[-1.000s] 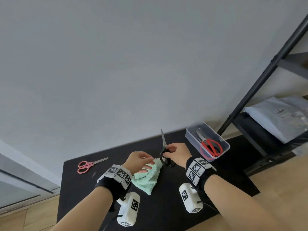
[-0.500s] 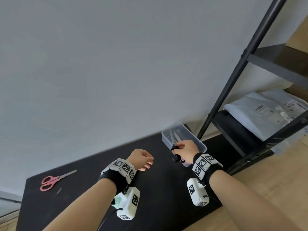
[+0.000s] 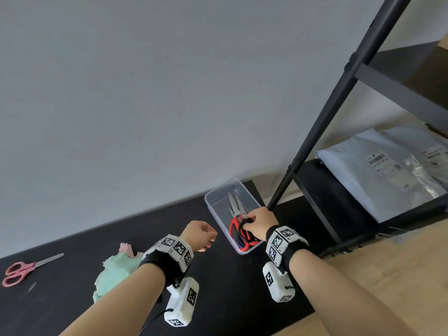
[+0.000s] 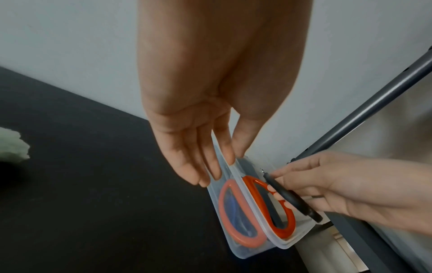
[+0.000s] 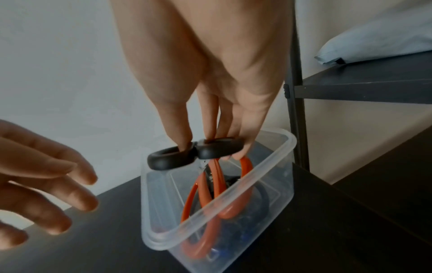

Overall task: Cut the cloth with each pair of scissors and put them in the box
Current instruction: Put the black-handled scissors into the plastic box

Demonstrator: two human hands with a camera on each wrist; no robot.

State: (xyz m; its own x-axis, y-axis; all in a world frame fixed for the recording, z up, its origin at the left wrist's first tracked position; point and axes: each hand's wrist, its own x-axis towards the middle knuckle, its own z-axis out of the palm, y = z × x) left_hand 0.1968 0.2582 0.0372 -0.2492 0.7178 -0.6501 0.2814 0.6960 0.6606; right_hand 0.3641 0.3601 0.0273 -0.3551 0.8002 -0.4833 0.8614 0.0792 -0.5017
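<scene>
A: Left to right, where am I in the task?

B: Left of the box [image 3: 219, 197], far end of the desk [image 3: 72, 318]: pink scissors [image 3: 26, 267] lying untouched, well apart from it. I'd judge that pair is yet to be used and boxed. Nearer the box lies the green cloth [image 3: 114, 272], loose on the desk, nobody holding it.

A: Hands?

B: My left hand [image 3: 200, 235] hangs just left of the box, fingers loosely curled, holding nothing. My right hand [image 3: 260, 223] is over the box, fingertips pinching the black scissors [image 5: 194, 154] by their handle loops, thumb through one. Blades point down into the box; the loops sit at rim level, not let go.

A: What's in the box?

B: Red-handled scissors [image 3: 238, 232] lie inside, blades toward the far end. Something blue under them in the wrist views, too blurred to name.

A: So progress?

B: One pair boxed, the black pair going in, the pink pair left. Can't see any cuts in the cloth from here. Right of the box is only the black shelf [image 3: 339, 98] with a grey parcel [image 3: 388, 170] on it.
</scene>
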